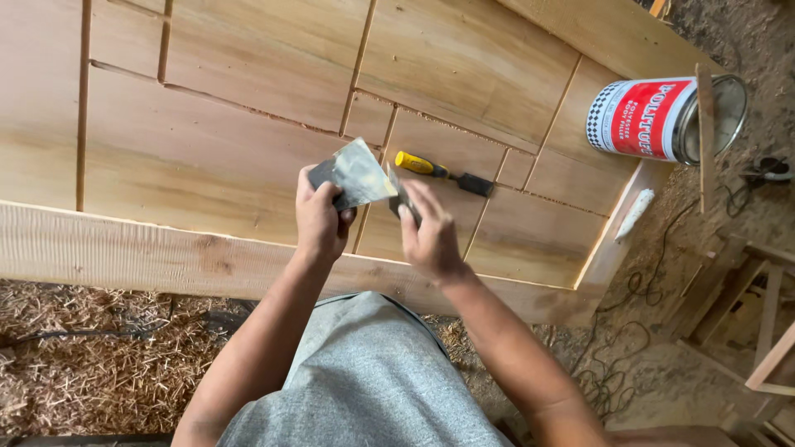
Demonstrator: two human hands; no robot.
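My left hand [320,217] grips a wide metal scraper blade [361,172] smeared with grey filler, held above a large wooden door panel [215,157] with routed grooves. My right hand [427,233] holds a smaller putty knife [401,195] whose blade touches the edge of the wide scraper. A yellow-handled chisel [440,172] lies flat on the panel just beyond my hands.
An open red-and-white filler can [654,117] lies on its side at the panel's right corner, a wooden stick [706,136] leaning across its mouth. Black cables [629,331] trail over the dirt floor at right. Wood shavings [91,364] cover the ground at left. Wooden frames [762,331] stand at right.
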